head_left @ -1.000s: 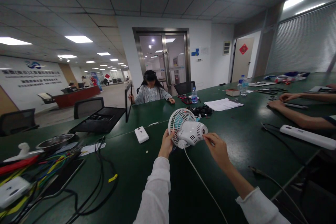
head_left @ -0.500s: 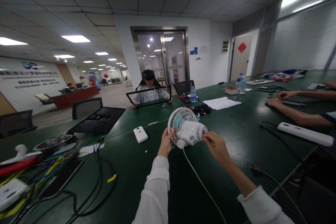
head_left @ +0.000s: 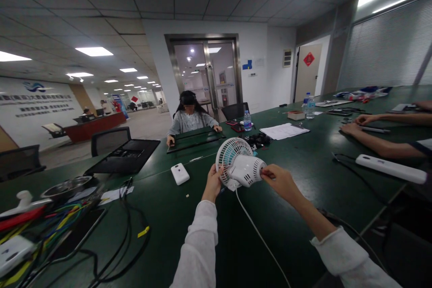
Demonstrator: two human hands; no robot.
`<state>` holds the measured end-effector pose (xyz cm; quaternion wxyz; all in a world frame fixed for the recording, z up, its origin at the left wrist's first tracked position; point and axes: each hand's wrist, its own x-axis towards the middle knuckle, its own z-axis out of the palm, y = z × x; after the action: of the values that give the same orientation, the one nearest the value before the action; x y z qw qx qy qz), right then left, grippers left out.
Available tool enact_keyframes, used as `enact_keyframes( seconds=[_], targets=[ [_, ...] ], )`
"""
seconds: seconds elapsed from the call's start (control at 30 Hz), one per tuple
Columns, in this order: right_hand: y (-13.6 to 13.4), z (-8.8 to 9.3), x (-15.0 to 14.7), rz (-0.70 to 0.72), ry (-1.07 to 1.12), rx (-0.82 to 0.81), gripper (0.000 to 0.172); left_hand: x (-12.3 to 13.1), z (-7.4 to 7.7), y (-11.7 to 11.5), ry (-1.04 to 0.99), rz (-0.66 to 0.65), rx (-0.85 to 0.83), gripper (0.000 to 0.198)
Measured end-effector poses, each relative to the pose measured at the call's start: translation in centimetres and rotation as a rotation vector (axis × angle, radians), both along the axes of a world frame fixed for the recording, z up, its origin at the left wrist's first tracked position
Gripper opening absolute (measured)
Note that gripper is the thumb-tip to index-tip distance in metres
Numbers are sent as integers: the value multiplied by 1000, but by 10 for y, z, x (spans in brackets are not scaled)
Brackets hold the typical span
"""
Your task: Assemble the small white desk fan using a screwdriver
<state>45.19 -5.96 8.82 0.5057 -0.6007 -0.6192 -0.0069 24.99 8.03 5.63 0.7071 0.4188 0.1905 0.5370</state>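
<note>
A small white electric fan with pale blue blades is held above the green table, its round grille to the left and its motor housing pointing right. My left hand is closed around the edge of the grille and the base of the housing. At the housing's rear end, the fingertips of my right hand are pinched against the dark round centre; whatever small part lies between them is hidden. From under the fan a white power cord hangs down towards me.
Black cables, coloured wires and a metal bowl lie at left. A white power bank sits ahead. Across the table a person handles a black frame. Another person's hands rest at right, beyond a long white device.
My right fingertips have closed in on the rear of the fan, and the wrist has turned slightly. The fan stays in place. Across the table, the person has lowered the black frame.
</note>
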Motion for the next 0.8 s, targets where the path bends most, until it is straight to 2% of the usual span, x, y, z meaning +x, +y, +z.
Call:
enact_keyframes(
  seconds=[0.17, 0.3, 0.4, 0.47, 0.5, 0.53, 0.57, 0.6, 0.7, 0.8],
  targets=[
    [7, 0, 3, -38, -42, 3, 2, 3, 4, -2, -2, 18, 1, 42],
    [6, 0, 1, -134, -31, 89, 6, 7, 6, -5, -1, 38, 4, 41],
    [-10, 3, -18, -230, -20, 210, 15, 13, 7, -6, -5, 59, 12, 41],
    [-25, 2, -44, -217, -77, 265, 19, 18, 8, -8, -6, 71, 19, 40],
    [-31, 0, -61, -107, -222, 239, 21, 21, 8, -9, -7, 76, 21, 40],
    [-35, -4, -78, 17, -393, 141, 23, 24, 9, -9, -9, 81, 24, 40],
    [-36, -9, -95, 90, -550, -28, 25, 27, 10, -10, -10, 87, 26, 40],
    [-33, -17, -111, 107, -678, -229, 26, 30, 11, -11, -10, 92, 29, 40],
    [-7, -42, -141, 95, -734, -394, 22, 37, 13, -14, -6, 111, 33, 39],
    [31, -62, -145, 89, -723, -456, 20, 38, 13, -16, 5, 121, 35, 37]
  ],
)
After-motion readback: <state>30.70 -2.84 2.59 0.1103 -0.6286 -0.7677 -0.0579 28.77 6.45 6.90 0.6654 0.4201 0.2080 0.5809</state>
